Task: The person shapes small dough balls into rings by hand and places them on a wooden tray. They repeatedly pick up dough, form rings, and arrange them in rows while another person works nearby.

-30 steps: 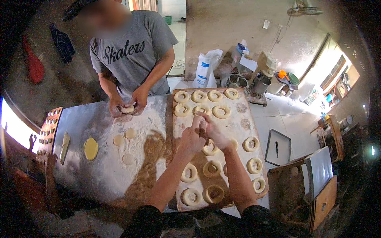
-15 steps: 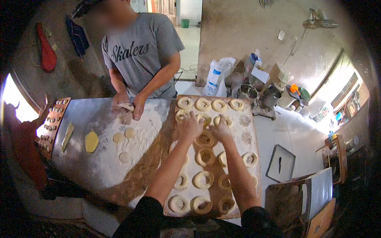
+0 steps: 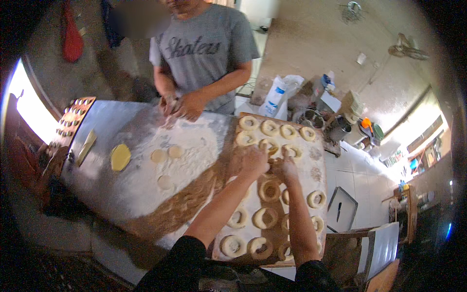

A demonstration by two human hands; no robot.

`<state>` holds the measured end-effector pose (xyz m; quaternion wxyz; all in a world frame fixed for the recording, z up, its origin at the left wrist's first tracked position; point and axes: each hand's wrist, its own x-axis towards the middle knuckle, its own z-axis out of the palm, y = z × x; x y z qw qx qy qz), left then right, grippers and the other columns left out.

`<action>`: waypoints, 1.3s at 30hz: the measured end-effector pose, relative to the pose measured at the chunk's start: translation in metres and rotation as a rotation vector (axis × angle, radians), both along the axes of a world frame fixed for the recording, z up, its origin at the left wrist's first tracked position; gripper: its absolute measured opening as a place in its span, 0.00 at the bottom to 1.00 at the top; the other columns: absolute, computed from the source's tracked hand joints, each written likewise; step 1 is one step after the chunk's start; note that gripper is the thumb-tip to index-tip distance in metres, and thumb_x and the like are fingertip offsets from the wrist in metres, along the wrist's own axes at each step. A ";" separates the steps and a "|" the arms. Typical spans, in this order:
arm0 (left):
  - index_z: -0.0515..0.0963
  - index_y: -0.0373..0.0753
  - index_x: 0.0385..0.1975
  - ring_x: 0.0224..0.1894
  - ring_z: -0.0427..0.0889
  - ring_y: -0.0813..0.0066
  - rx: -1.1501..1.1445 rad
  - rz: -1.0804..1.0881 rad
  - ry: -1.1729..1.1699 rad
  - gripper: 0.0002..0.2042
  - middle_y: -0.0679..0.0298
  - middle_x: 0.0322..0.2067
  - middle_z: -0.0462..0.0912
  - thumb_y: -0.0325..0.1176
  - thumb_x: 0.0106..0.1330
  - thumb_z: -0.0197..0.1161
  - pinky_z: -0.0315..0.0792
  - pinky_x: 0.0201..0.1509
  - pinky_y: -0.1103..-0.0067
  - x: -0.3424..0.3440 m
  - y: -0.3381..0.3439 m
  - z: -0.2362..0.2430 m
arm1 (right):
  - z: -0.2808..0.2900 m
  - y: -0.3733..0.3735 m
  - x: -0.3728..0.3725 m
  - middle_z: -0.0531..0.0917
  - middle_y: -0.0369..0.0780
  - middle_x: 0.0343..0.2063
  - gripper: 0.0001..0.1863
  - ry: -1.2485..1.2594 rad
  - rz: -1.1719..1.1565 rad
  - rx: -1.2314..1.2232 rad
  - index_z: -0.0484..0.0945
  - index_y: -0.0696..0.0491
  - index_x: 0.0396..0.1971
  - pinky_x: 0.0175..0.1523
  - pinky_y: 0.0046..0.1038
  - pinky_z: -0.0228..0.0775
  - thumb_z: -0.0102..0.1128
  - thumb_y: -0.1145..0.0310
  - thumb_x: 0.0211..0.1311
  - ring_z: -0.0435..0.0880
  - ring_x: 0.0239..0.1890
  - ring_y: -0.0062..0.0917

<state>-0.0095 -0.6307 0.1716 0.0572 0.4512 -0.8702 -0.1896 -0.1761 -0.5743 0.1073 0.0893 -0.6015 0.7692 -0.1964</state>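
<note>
Both hands have slid up the wooden board (image 3: 318,160) since a moment ago, now side by side near its 12 o'clock end. Left hand (image 3: 254,161) and right hand (image 3: 284,168) press fingers-down around a dough ring (image 3: 269,171); grip unclear. Coworker's hands (image 3: 182,104) knead on the floured surface (image 3: 121,126) at 10 o'clock.

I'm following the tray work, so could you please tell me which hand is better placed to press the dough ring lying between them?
Probably the left hand: it lies nearest the dough ring; the right hand sits slightly lower.
</note>
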 end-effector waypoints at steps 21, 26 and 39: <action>0.69 0.33 0.54 0.44 0.81 0.42 0.256 0.599 0.364 0.28 0.42 0.38 0.82 0.44 0.58 0.67 0.75 0.49 0.58 0.393 0.055 -0.084 | -0.047 -0.074 0.407 0.85 0.46 0.33 0.21 -0.031 0.826 0.102 0.83 0.47 0.34 0.42 0.43 0.76 0.58 0.45 0.53 0.84 0.36 0.44; 0.71 0.33 0.52 0.44 0.81 0.45 0.285 0.383 0.410 0.26 0.44 0.39 0.82 0.43 0.59 0.66 0.75 0.49 0.61 0.383 0.038 -0.088 | -0.012 -0.046 0.384 0.83 0.52 0.38 0.26 -0.676 0.489 0.306 0.73 0.50 0.46 0.44 0.45 0.73 0.64 0.50 0.52 0.82 0.42 0.44; 0.75 0.32 0.48 0.44 0.82 0.54 0.324 0.075 0.414 0.22 0.48 0.41 0.82 0.43 0.62 0.64 0.77 0.48 0.67 0.329 0.027 -0.104 | 0.007 0.028 0.315 0.80 0.47 0.34 0.34 -0.935 0.143 -0.089 0.63 0.51 0.53 0.40 0.38 0.72 0.71 0.67 0.45 0.81 0.39 0.39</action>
